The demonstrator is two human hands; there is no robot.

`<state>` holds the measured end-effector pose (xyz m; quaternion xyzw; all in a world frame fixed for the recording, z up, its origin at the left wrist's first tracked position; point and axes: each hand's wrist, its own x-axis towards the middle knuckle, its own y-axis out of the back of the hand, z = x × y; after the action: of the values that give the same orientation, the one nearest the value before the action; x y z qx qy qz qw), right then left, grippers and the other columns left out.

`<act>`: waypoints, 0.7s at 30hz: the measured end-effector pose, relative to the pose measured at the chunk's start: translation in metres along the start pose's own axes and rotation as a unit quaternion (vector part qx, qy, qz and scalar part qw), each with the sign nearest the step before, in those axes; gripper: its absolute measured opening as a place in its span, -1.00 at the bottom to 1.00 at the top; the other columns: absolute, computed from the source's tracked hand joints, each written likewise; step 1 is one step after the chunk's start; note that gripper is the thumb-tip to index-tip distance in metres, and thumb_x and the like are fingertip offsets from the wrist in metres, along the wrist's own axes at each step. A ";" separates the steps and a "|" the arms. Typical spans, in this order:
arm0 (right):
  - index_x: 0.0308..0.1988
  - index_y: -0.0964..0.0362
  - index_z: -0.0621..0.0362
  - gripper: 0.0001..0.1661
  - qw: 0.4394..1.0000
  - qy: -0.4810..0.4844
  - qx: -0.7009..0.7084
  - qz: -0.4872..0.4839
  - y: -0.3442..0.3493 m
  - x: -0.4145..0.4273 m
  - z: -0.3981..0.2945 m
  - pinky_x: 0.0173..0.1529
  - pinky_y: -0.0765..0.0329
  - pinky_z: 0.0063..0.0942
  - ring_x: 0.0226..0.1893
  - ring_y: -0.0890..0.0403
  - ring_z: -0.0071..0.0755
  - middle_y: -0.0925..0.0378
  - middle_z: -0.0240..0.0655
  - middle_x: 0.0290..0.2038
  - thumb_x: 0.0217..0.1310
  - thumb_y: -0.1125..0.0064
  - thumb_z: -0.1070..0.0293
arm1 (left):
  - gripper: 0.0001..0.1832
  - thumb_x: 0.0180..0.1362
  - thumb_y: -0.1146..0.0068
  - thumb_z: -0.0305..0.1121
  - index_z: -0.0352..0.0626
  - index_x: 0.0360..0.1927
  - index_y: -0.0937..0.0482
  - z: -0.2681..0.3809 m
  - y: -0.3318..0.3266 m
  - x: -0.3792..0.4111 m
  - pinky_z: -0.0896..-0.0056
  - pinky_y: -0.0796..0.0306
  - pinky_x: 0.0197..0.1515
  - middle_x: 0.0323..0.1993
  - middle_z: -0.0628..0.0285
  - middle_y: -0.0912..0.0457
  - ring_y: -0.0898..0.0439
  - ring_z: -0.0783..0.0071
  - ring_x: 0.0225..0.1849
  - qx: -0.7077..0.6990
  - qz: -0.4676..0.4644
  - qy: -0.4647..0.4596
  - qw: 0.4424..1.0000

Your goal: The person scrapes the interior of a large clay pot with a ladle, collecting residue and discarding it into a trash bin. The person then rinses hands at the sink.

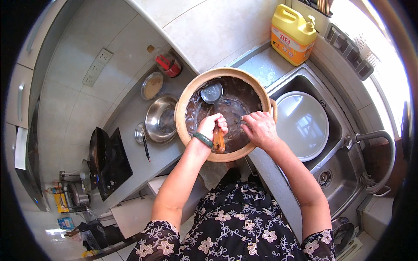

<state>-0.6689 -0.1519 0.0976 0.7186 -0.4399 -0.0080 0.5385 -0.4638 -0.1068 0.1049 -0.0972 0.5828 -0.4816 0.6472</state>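
A large clay pot [225,157], tan at the rim and dark brown inside, stands before me at the counter's corner. My left hand [214,125], with a green bangle at the wrist, is closed round the wooden handle of a metal ladle [212,93]. The ladle's bowl is over the pot's upper left inside. My right hand [260,129] rests over the pot's right rim, near a side handle, fingers bent inward and partly apart. Whether it grips the rim I cannot tell. Whitish smears and some wet residue show on the pot's inner wall.
Left of the pot are a steel basin [160,119], a glass lid [139,133], a bowl [152,85] and a wok [99,156]. At right, a round whitish lid or basin [302,125] lies in the steel sink [346,163]. A yellow detergent jug [293,36] stands behind the sink.
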 end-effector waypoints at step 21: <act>-0.37 -0.51 0.04 -0.79 1.000 -0.015 0.000 -0.011 0.004 0.004 -0.006 -0.19 -0.34 -0.36 -0.34 -0.48 -0.31 -0.48 -0.37 -0.48 -0.10 -0.23 0.22 | -0.72 0.29 0.18 -0.27 -0.02 -0.57 -0.24 -0.008 0.002 -0.061 0.62 -0.12 -0.63 -0.72 0.49 -0.18 -0.17 0.71 -0.72 0.106 -0.018 -0.064 0.992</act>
<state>-0.6663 -0.1502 0.1048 0.7232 -0.4403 -0.0246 0.5315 -0.4604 -0.0572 0.1416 -0.0687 0.4843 -0.5449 0.6810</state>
